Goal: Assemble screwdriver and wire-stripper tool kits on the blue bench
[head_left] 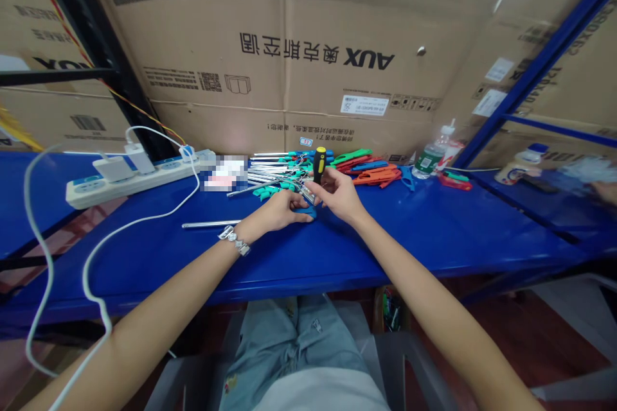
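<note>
Pinched between its fingers, my right hand (341, 198) holds a screwdriver with a black and yellow handle (319, 165) upright, its lower end pointing down at a blue plastic piece (306, 210). My left hand (278, 210) is closed on that blue piece at the table top. A silver metal rod (205, 225) sticks out to the left from under my left hand; whether it joins the blue piece is hidden by the hand. Just behind both hands lies a pile of metal rods with green plastic ends (267, 170). Orange, red, green and blue plastic pieces (378, 174) lie behind my right hand.
A white power strip (139, 176) with plugs and a looping white cable (110, 237) sits at left. At right stand a green-labelled bottle (429, 157) and a blue-capped bottle (520, 164). Large cardboard boxes (308, 96) wall the back of the blue table (409, 231).
</note>
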The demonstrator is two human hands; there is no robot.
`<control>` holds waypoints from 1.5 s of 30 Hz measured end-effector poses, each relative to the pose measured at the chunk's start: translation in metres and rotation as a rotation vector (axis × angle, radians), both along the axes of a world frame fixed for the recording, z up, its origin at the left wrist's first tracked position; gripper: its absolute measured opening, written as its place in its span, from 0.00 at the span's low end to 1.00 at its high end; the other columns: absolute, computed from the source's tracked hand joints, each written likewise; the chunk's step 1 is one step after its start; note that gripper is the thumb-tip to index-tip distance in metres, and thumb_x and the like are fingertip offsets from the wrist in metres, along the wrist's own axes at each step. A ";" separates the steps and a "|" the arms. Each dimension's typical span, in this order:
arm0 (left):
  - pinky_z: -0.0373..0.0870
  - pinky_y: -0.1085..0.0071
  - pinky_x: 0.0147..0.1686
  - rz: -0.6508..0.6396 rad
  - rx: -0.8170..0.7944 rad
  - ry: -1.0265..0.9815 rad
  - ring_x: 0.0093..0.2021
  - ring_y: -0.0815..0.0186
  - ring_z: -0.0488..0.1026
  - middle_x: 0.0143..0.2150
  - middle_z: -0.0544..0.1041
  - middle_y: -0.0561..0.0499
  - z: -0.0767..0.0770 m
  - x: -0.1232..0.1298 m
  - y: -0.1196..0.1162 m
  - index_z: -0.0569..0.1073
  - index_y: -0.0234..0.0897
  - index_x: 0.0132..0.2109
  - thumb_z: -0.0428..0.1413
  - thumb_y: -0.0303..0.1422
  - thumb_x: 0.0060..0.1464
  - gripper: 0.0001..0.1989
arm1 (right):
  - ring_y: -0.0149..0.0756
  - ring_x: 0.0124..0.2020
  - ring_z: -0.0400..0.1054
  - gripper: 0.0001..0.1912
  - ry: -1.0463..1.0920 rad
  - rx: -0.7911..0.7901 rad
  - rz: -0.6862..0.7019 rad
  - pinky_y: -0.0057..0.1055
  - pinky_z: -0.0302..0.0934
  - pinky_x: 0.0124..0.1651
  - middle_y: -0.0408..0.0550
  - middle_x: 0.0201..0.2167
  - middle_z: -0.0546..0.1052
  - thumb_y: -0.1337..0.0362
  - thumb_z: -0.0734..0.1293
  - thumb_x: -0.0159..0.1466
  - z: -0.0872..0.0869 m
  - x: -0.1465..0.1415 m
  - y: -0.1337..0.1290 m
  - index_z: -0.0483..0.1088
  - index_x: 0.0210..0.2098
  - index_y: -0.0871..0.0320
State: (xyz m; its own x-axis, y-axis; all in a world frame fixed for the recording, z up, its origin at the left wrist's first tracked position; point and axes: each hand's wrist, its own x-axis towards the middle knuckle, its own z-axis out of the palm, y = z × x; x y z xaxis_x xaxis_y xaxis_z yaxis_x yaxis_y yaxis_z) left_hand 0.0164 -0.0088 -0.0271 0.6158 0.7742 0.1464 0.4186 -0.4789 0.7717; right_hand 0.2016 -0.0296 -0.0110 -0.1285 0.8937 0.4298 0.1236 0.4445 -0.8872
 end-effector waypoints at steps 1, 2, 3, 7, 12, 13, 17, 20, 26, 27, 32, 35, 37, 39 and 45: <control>0.69 0.67 0.36 0.003 -0.003 0.001 0.33 0.63 0.74 0.33 0.79 0.49 0.000 0.000 0.000 0.78 0.35 0.37 0.66 0.41 0.49 0.14 | 0.34 0.20 0.70 0.22 0.023 -0.001 -0.030 0.31 0.65 0.21 0.41 0.25 0.76 0.46 0.76 0.54 -0.001 -0.001 0.000 0.69 0.37 0.53; 0.69 0.67 0.36 0.006 -0.002 0.003 0.33 0.63 0.74 0.33 0.79 0.49 -0.001 0.000 0.000 0.78 0.35 0.37 0.66 0.41 0.49 0.14 | 0.34 0.19 0.69 0.22 0.052 -0.002 -0.052 0.32 0.64 0.21 0.40 0.24 0.75 0.46 0.77 0.54 -0.002 -0.002 0.001 0.67 0.36 0.53; 0.69 0.67 0.35 0.006 0.004 0.005 0.33 0.63 0.74 0.33 0.79 0.49 -0.001 -0.001 0.000 0.78 0.35 0.37 0.66 0.41 0.49 0.14 | 0.34 0.18 0.68 0.22 0.079 -0.006 -0.063 0.32 0.64 0.21 0.40 0.23 0.75 0.47 0.77 0.54 -0.003 -0.003 0.001 0.67 0.35 0.53; 0.68 0.67 0.35 -0.001 0.032 0.001 0.32 0.64 0.73 0.33 0.79 0.50 -0.003 -0.001 0.001 0.78 0.36 0.37 0.65 0.43 0.49 0.15 | 0.33 0.19 0.67 0.22 0.068 -0.026 0.006 0.34 0.67 0.25 0.45 0.28 0.79 0.43 0.74 0.56 -0.002 0.001 0.004 0.69 0.35 0.55; 0.67 0.67 0.35 0.010 0.023 0.019 0.33 0.65 0.73 0.33 0.79 0.49 -0.001 0.000 0.001 0.78 0.34 0.37 0.66 0.42 0.49 0.15 | 0.31 0.20 0.67 0.27 0.029 -0.052 0.025 0.32 0.67 0.24 0.41 0.27 0.75 0.40 0.74 0.55 0.000 0.003 0.005 0.72 0.41 0.55; 0.67 0.68 0.35 0.011 0.018 0.019 0.33 0.65 0.72 0.33 0.79 0.49 0.000 0.000 0.000 0.78 0.34 0.37 0.66 0.42 0.49 0.15 | 0.32 0.20 0.68 0.27 0.047 -0.051 0.000 0.32 0.67 0.24 0.40 0.26 0.74 0.42 0.75 0.53 0.000 0.002 0.005 0.71 0.41 0.54; 0.66 0.68 0.34 0.006 0.021 0.015 0.32 0.66 0.71 0.32 0.79 0.50 0.002 0.001 -0.001 0.78 0.35 0.36 0.65 0.40 0.49 0.13 | 0.35 0.20 0.71 0.26 0.115 -0.055 -0.077 0.34 0.69 0.25 0.39 0.23 0.74 0.46 0.79 0.48 -0.003 0.000 0.005 0.64 0.31 0.53; 0.66 0.68 0.35 0.008 0.030 0.012 0.32 0.65 0.72 0.32 0.79 0.50 0.003 0.001 -0.002 0.78 0.35 0.35 0.65 0.40 0.49 0.12 | 0.36 0.21 0.71 0.26 0.118 -0.071 -0.042 0.35 0.69 0.25 0.40 0.22 0.75 0.48 0.81 0.46 -0.007 0.001 0.006 0.66 0.29 0.53; 0.68 0.68 0.35 0.001 0.027 -0.006 0.34 0.64 0.74 0.34 0.80 0.50 0.001 0.001 -0.002 0.78 0.36 0.36 0.65 0.39 0.49 0.11 | 0.37 0.21 0.73 0.22 0.035 -0.116 -0.003 0.35 0.69 0.27 0.44 0.19 0.75 0.47 0.79 0.47 -0.013 0.006 0.009 0.73 0.24 0.58; 0.68 0.68 0.35 0.002 0.033 -0.009 0.33 0.64 0.74 0.34 0.81 0.50 0.000 0.001 -0.002 0.78 0.36 0.36 0.65 0.39 0.49 0.11 | 0.38 0.21 0.73 0.22 0.031 -0.121 0.003 0.35 0.70 0.28 0.45 0.19 0.76 0.47 0.79 0.48 -0.013 0.007 0.009 0.73 0.25 0.58; 0.68 0.69 0.36 -0.016 0.044 -0.008 0.33 0.65 0.73 0.34 0.80 0.50 0.000 0.001 -0.001 0.78 0.35 0.37 0.65 0.38 0.50 0.11 | 0.35 0.23 0.73 0.21 -0.053 -0.123 0.102 0.35 0.72 0.31 0.49 0.28 0.81 0.45 0.75 0.55 -0.009 0.009 0.006 0.79 0.31 0.59; 0.69 0.69 0.36 -0.018 0.050 -0.004 0.33 0.66 0.73 0.34 0.80 0.50 0.000 0.001 -0.001 0.78 0.35 0.37 0.65 0.37 0.50 0.10 | 0.33 0.22 0.72 0.21 -0.068 -0.136 0.095 0.34 0.71 0.29 0.48 0.30 0.82 0.46 0.74 0.56 -0.009 0.008 0.004 0.79 0.35 0.59; 0.69 0.68 0.36 -0.008 0.052 -0.009 0.33 0.66 0.73 0.33 0.80 0.50 -0.001 0.001 -0.001 0.78 0.35 0.36 0.65 0.38 0.50 0.11 | 0.34 0.22 0.71 0.20 -0.047 -0.130 0.070 0.34 0.71 0.28 0.47 0.28 0.81 0.47 0.76 0.54 -0.010 0.007 0.003 0.78 0.34 0.58; 0.70 0.68 0.36 -0.001 0.049 -0.015 0.33 0.65 0.74 0.34 0.81 0.50 -0.002 0.000 0.000 0.78 0.35 0.36 0.66 0.38 0.50 0.11 | 0.36 0.22 0.72 0.19 -0.021 -0.120 0.053 0.34 0.71 0.28 0.45 0.24 0.78 0.49 0.78 0.51 -0.010 0.007 0.003 0.76 0.30 0.58; 0.69 0.68 0.36 0.014 0.055 0.009 0.34 0.65 0.74 0.34 0.81 0.50 -0.001 0.000 0.000 0.79 0.36 0.36 0.66 0.39 0.50 0.11 | 0.38 0.24 0.74 0.20 -0.019 -0.126 0.082 0.37 0.71 0.32 0.45 0.21 0.77 0.49 0.79 0.49 -0.009 0.012 0.005 0.73 0.27 0.57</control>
State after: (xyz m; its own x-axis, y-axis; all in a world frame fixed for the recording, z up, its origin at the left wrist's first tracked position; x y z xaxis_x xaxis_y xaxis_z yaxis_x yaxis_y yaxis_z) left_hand 0.0167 -0.0093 -0.0285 0.6064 0.7738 0.1830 0.4325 -0.5141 0.7407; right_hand 0.2133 -0.0243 -0.0201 -0.2103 0.9266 0.3118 0.1091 0.3392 -0.9344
